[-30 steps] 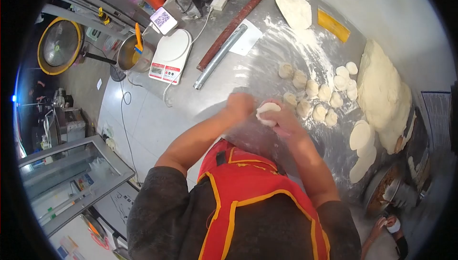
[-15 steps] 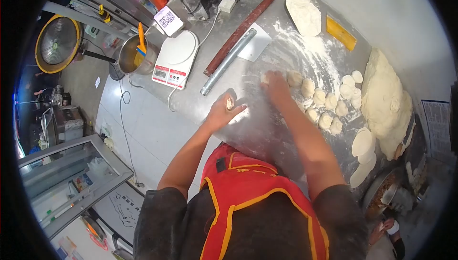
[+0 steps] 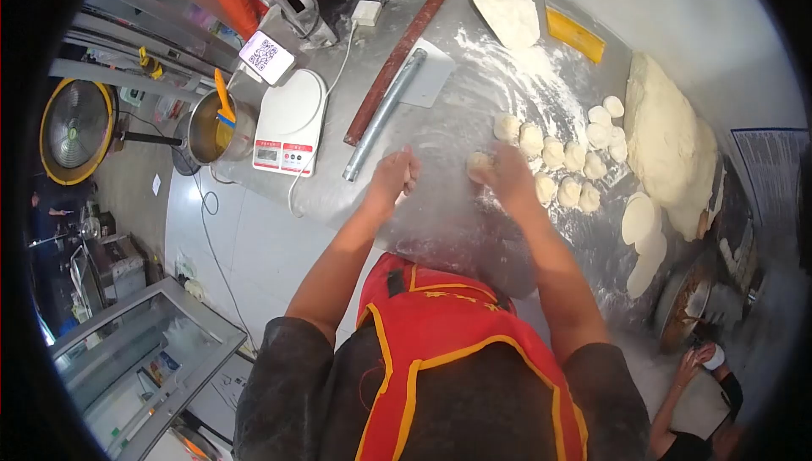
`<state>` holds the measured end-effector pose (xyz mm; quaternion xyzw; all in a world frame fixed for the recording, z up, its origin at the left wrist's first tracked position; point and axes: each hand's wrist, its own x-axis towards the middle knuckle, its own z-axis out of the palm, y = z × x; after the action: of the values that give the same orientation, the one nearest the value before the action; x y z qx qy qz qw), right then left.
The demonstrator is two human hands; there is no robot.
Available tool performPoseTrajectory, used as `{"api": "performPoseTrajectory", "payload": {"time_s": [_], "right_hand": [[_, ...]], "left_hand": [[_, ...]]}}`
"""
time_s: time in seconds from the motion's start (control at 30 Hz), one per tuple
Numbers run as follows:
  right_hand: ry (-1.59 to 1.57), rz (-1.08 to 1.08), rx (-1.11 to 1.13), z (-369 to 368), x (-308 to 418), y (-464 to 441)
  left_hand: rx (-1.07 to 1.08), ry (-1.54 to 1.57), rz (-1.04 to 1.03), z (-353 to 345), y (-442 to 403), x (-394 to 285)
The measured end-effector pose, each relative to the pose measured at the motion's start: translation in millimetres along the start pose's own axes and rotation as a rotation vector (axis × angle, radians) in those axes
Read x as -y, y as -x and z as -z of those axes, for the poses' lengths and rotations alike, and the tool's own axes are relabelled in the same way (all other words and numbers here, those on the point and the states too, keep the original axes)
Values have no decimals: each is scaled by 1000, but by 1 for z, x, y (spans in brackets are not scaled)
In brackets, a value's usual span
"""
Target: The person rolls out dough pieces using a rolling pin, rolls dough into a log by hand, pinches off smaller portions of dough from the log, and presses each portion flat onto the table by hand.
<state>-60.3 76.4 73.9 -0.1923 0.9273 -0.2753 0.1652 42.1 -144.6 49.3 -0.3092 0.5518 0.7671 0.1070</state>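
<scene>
Over the floured metal table, my left hand (image 3: 394, 180) is closed with its fingers curled in. Whatever it may hold is hidden by the fingers. My right hand (image 3: 512, 180) grips a dough ball (image 3: 480, 165) at its left side, low over the tabletop. Just beyond and right of that hand, several floured dough balls (image 3: 552, 152) sit in rows. Farther right lie smaller, paler dough pieces (image 3: 599, 135) in a cluster.
A large dough mass (image 3: 672, 152) lies at the right, beside flattened dough sheets (image 3: 641, 222). A red-brown rolling pin (image 3: 406, 51) and a metal rod (image 3: 385, 114) lie near a kitchen scale (image 3: 290, 123). Flour fills a scoop-shaped container (image 3: 507, 11). Another person's arm (image 3: 677, 389) shows lower right.
My left hand's fingers have curled in, and the dough piece seen in it before no longer shows. My right hand has moved slightly right and nearer me. The whole view has shifted a little.
</scene>
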Motion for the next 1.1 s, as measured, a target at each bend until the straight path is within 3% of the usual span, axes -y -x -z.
{"api": "performPoseTrajectory", "payload": {"time_s": [0.13,0.2,0.3,0.37,0.4,0.57,0.63,0.7,0.77,0.83,0.9,0.93,1.0,1.07,1.1], "right_hand": [[-361,-139,-234,35,-29,5],[-439,-176,-289,42,-33,2],[-336,30,-285,20,-31,-3],[-1179,-250,-282,1,-18,-1],[-1131,-180,-326,-3,-6,7],[-957,145,-494,40,40,88],[-915,174,-520,41,21,91],[-831,63,-525,11,-56,65],[-743,-93,-530,17,-123,40],[-657,-126,-520,36,-121,46],[-552,-4,-482,44,-97,76],[-544,225,-601,-40,-132,56],[-791,160,-586,11,-48,100],[-1065,39,-514,28,-39,107],[-1210,-53,-444,15,-76,94]], "left_hand": [[141,292,-44,-21,-11,2],[276,202,-148,-57,-11,-5],[519,206,-168,-126,-8,-9],[300,402,18,-176,4,-14],[191,497,112,-193,8,-16],[292,337,63,-215,-18,-10],[351,299,-31,-231,-23,8],[467,220,-153,-249,-19,56],[525,176,-58,-269,45,44],[572,92,-80,-271,53,48],[607,-7,-233,-261,13,72],[535,77,-76,-261,5,61],[422,156,126,-262,-13,41],[380,62,121,-263,-14,47],[384,37,94,-266,-5,56]]}}
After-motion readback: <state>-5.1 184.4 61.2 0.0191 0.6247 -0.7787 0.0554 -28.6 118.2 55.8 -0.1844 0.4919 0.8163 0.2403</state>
